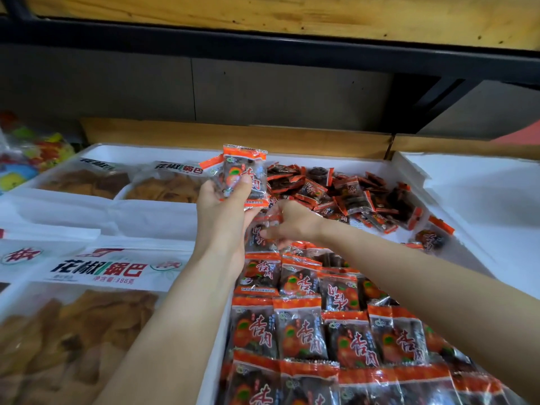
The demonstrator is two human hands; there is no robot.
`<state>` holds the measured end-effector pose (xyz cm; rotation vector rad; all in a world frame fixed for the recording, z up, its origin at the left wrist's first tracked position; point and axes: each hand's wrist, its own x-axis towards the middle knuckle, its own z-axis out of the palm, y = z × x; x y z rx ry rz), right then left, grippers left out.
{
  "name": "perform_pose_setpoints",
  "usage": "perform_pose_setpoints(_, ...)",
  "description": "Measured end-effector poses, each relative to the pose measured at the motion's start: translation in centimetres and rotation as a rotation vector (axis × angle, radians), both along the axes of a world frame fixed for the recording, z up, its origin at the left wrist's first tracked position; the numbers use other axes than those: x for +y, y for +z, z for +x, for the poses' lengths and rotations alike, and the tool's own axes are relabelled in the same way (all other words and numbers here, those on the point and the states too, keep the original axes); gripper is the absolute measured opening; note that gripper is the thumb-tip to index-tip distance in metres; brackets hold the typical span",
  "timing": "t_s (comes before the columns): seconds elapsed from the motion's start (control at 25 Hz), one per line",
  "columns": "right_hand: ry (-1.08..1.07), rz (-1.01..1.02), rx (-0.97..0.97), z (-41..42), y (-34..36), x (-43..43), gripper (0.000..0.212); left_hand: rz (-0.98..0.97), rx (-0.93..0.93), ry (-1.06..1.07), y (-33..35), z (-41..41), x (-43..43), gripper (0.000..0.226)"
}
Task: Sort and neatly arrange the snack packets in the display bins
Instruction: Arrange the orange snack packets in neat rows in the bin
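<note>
While left grip (230,197) holds stack (248,173), right (287,222) pinches packet (258,232).

Grey wall (263,92) under wooden shelf (292,16)

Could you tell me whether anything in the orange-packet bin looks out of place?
Yes: the far packets lie in a jumbled heap, unlike the neat near rows, where one packet looks turned upside down.

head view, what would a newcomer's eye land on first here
The left hand holds up a small stack of red packets at centre, while the right hand grips another packet just below. In the white bin, neat rows fill the near end and a loose heap the far end.
</note>
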<state>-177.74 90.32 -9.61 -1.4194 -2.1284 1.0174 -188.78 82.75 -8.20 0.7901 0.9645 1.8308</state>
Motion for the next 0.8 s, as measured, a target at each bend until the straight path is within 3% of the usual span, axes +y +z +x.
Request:
perform_pose_setpoints(0.12,0.035,-0.078,-0.039,-0.4,-0.6,0.5,0.017,0.007,0.018,-0.001,0.1,0.1,0.1,0.024)
perform_pose_setpoints(0.32,0.048,0.234,-0.382,0.0,-2.5,1.8,0.048,-0.014,0.058,-0.001,-0.3,0.2,0.2,0.020)
perform_pose_setpoints(0.48,-0.017,0.464,-0.234,1.7,-2.1,2.4,0.037,-0.029,0.102,-0.008,-0.5,0.4,0.1,0.019)
perform_pose_setpoints(0.56,-0.151,0.551,-0.253,3.6,-2.1,3.8,0.050,-0.035,0.119,-0.010,-0.6,0.4,0.1,0.016)
perform_pose_setpoints(0.68,-0.113,0.317,-0.420,6.1,-2.9,4.9,0.078,-0.039,0.134,-0.016,-0.7,0.5,0.3,0.014)
perform_pose_setpoints(0.8,-0.100,0.285,-0.369,6.6,-3.3,5.2,0.083,-0.044,0.142,-0.026,-0.9,0.6,0.5,0.021)
